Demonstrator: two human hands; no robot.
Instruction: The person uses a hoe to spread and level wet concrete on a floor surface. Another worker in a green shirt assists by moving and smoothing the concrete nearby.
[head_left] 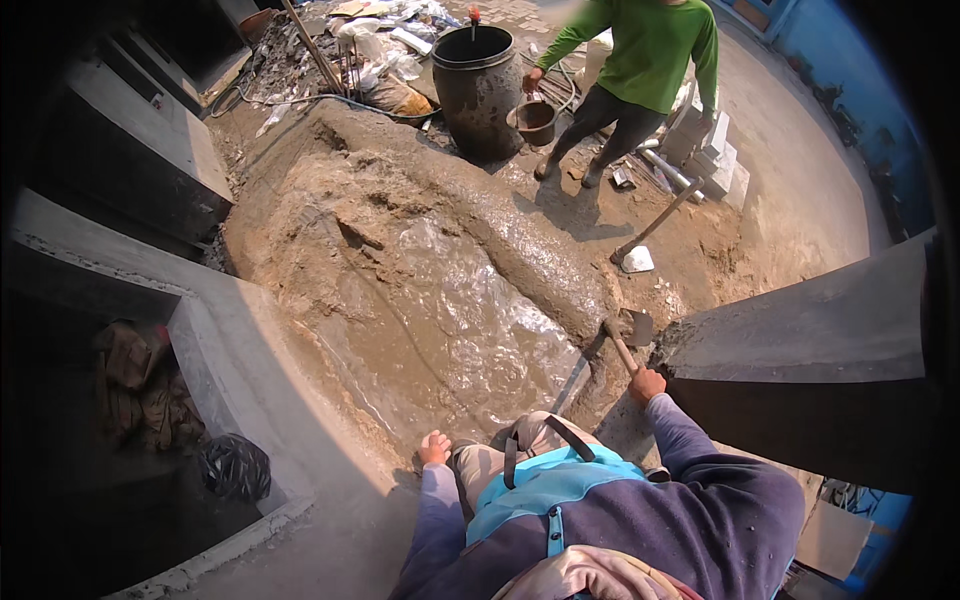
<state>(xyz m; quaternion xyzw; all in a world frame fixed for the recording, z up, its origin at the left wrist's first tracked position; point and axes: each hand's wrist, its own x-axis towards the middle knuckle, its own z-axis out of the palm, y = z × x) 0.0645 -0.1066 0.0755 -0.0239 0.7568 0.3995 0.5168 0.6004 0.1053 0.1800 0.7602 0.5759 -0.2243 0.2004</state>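
Observation:
My right hand (pixel 648 386) is wrapped round the wooden handle of a hoe (pixel 622 350). The hoe's metal blade (pixel 637 327) is at the right edge of the wet mix, by the low wall. Beside my knee, my left hand (pixel 435 449) hangs with its fingers loosely bent and nothing visible in it. Ahead of me spreads a pool of wet grey mortar (pixel 470 320), with water shining on it. A bank of sand (pixel 330 180) rings its far and left sides.
A co-worker in a green shirt (pixel 655 50) holds a bucket (pixel 533 122) beside a tall dark barrel (pixel 478 90). Another long-handled tool (pixel 660 220) leans near white blocks (pixel 715 160). Concrete walls flank both sides; a black plastic bag (pixel 235 467) lies left. Rubble and sacks (pixel 385 60) lie behind.

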